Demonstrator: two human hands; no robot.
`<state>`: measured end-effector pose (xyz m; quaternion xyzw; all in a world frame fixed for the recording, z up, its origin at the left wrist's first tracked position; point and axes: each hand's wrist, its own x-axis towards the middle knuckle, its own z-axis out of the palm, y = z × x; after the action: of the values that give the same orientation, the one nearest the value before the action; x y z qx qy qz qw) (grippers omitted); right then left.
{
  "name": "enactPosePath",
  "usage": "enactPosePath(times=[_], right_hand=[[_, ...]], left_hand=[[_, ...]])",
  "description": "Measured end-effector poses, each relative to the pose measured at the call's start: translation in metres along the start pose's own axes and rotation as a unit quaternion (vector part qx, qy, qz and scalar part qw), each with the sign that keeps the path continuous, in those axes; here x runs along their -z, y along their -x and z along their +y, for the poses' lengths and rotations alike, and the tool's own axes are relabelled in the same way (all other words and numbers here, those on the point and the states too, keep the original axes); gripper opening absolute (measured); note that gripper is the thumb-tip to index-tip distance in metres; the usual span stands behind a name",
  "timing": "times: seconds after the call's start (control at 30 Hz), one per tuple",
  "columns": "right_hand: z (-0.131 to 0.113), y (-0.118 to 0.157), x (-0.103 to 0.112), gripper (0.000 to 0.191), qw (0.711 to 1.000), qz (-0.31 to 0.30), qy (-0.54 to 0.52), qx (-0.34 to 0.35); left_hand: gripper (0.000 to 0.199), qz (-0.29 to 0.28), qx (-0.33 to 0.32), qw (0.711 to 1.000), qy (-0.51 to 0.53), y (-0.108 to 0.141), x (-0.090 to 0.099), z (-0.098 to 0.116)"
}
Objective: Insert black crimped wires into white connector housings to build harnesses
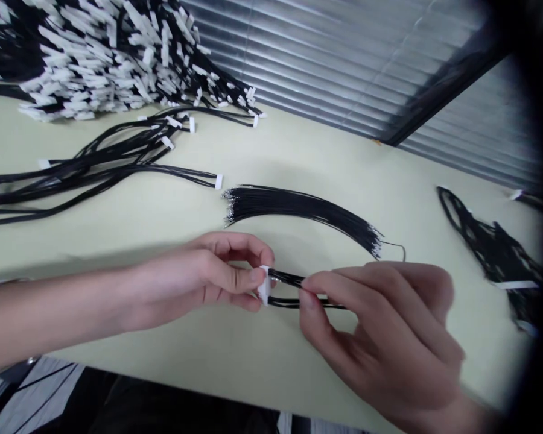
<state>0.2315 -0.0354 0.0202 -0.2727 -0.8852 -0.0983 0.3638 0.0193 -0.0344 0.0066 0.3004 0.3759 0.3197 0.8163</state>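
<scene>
Between the fingers and thumb of my left hand point(226, 271) is a white connector point(265, 285), held on edge above the table. Black wires point(287, 303) run out of its right side in an upper and a lower group. My right hand point(389, 325) pinches the upper wires between thumb and forefinger, a short way from the connector. The lower wires pass behind its fingers, and their far ends are hidden. Just beyond both hands lies a bundle of loose black wires point(303, 205) with bare metal terminals at its ends.
A big heap of black cables with white connectors point(104, 60) fills the back left of the pale table point(199, 361). Several finished-looking cables point(117, 157) lie in front of it. More black cables point(489, 241) rest at the right. Window blinds point(321, 60) border the back edge.
</scene>
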Motion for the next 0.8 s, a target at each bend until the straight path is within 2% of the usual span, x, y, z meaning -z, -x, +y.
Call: enactPosePath(times=[0.3,0.8], right_hand=[[-0.0056,-0.0024,0.0043,0.012,0.999,-0.024,0.018,-0.016],[-0.0043,-0.0039,0.0068,0.014,0.999,-0.022,0.028,0.005]], left_hand=[[0.014,0.013,-0.001,1.000,-0.001,0.0003,-0.0015,0.0015],[0.007,0.017,0.009,1.000,-0.005,0.0003,-0.0017,0.0025]])
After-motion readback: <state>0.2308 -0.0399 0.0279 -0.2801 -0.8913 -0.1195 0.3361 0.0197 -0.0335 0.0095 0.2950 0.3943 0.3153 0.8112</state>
